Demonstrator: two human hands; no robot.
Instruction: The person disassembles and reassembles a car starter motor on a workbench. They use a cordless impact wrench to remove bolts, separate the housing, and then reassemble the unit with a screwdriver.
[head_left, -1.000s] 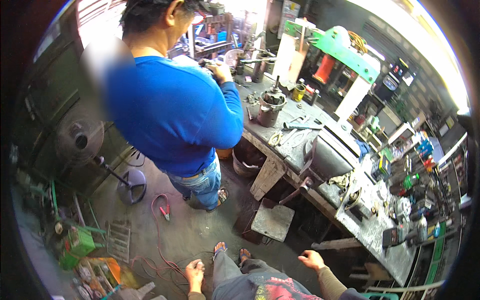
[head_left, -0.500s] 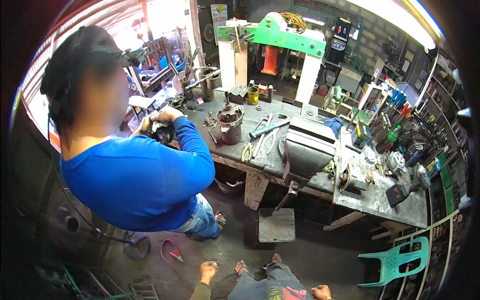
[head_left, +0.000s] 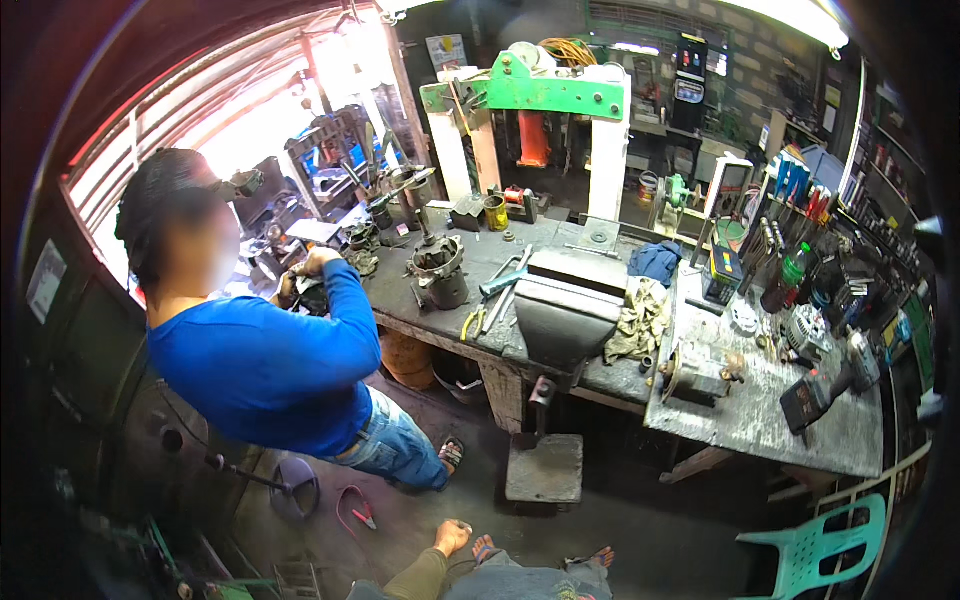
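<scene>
My left hand (head_left: 453,537) hangs low over the floor with curled fingers; whether the small pale spot at its fingertips is a held thing I cannot make out. My right hand is out of view. Ahead of me a metal step plate (head_left: 545,480) sits below a large bench vise (head_left: 565,320). On the workbench (head_left: 470,325) are a cylindrical metal housing (head_left: 437,280), a hammer (head_left: 498,281), pliers (head_left: 472,325), rags (head_left: 640,325) and a cordless drill (head_left: 810,398). At left a co-worker in blue (head_left: 260,360) faces the bench, both hands (head_left: 315,265) at a dark object.
A green-topped press (head_left: 540,93) rises behind the bench. A teal plastic chair (head_left: 810,545) is at lower right, a standing fan's base (head_left: 295,488) at lower left, with a red-clamped cable (head_left: 355,505) on the floor nearby. Crowded tool racks (head_left: 800,205) line the right side.
My view has swung toward the bench and up, bringing the teal chair into sight. My right hand has left the view; my left hand stays low with curled fingers.
</scene>
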